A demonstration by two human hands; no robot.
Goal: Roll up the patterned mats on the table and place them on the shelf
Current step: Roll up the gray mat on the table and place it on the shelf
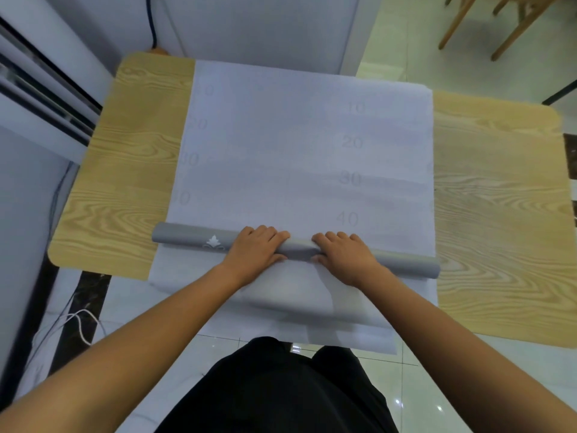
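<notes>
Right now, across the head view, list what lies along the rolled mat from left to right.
Bare wooden table → gray roll's left end → white emblem → left hand → right hand → roll's right end → bare table again.
</notes>
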